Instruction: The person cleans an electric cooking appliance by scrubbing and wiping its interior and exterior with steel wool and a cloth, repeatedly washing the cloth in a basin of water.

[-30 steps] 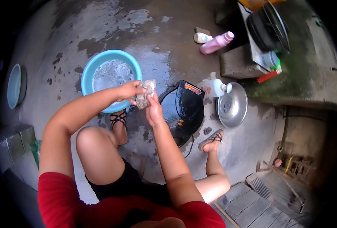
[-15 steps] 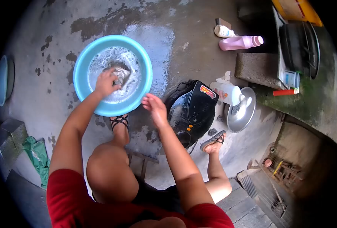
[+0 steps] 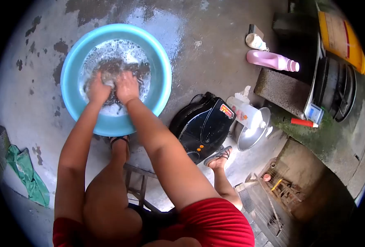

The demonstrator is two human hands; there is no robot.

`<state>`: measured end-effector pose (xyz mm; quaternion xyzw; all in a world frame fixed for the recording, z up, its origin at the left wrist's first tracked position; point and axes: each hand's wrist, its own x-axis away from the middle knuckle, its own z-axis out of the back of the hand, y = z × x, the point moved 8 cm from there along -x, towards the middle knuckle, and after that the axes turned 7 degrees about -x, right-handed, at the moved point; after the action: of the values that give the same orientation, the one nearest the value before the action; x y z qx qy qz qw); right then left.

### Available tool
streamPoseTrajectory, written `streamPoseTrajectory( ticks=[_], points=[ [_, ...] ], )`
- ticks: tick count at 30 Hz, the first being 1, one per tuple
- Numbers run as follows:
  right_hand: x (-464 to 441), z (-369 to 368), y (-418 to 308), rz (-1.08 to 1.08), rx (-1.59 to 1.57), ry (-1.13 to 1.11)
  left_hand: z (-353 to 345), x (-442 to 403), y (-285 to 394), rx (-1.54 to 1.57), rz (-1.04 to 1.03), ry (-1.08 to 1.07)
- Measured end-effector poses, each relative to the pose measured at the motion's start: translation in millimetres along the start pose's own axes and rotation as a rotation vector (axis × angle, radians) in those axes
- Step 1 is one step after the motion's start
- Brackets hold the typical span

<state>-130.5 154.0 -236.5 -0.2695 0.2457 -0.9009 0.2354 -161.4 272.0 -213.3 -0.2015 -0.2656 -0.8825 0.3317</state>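
Observation:
Both of my hands are down in the foamy water (image 3: 127, 53) of a round blue basin (image 3: 161, 61) on the wet concrete floor. My left hand (image 3: 97, 88) is on the left, its fingertips partly under the water. Close beside it on the right, my right hand (image 3: 127, 85) reaches in with its back upward. A pale cloth (image 3: 109, 78) shows blurred between and in front of the hands. Splashing water hides most of the cloth and how the fingers sit on it.
Right of the basin lie a black appliance (image 3: 205, 127), a white bottle (image 3: 246, 113) and a metal bowl (image 3: 248, 138). A pink bottle (image 3: 271, 60) is near a concrete block (image 3: 281, 90). Green cloth (image 3: 27, 175) lies at lower left.
The cloth went from between both hands in the air down into the basin. My right hand has moved left from outside the basin into the water beside my left hand.

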Motion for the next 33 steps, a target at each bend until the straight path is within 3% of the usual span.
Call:
streamPoseTrajectory(
  ticks=[1,4,5,8,9,12,13,16,19,22,26,33],
  points=[
    [2.3,7.0,-6.4,0.107,-0.008,0.053,-3.6,-1.8,-11.4,-0.002,0.14,-0.069],
    [8.0,38.6,11.6,-0.408,-0.108,0.372,-17.3,5.0,-7.9,0.399,0.086,-0.121],
    [13.9,48.9,6.2,-0.527,-0.107,0.421,-39.4,1.6,-12.4,0.793,0.15,-0.269],
    [1.7,-14.5,16.1,-0.443,-0.88,0.479,-50.4,6.6,-14.5,1.35,0.509,-0.645],
    [-1.2,-23.1,6.3,-0.454,-1.44,0.368,-33.9,12.4,-2.8,1.34,0.451,-0.55],
    [4.1,0.0,-28.1,-0.371,-1.538,0.333,-17.0,15.7,-15.3,1.233,0.492,-0.321],
    [15.5,29.0,-47.2,-0.304,-1.254,0.464,-5.2,21.8,-8.3,1.302,0.506,-0.254],
    [31.3,45.4,-75.1,-0.34,-1.337,0.749,21.2,24.8,6.9,1.357,0.336,-0.21],
    [22.9,37.4,-72.3,-0.487,-1.59,0.649,46.5,35.3,14.4,1.202,0.234,0.01],
    [12.6,36.8,-65.8,-0.508,-1.502,0.53,50.7,31.7,11.6,1.109,0.171,0.087],
    [9.1,42.1,-63.1,-0.445,-1.396,0.513,60.9,31.8,20.0,1.005,0.047,0.133],
    [15.0,74.6,-73.4,-0.238,-1.216,0.549,70.2,33.8,21.3,0.883,0.015,0.186]
  ],
)
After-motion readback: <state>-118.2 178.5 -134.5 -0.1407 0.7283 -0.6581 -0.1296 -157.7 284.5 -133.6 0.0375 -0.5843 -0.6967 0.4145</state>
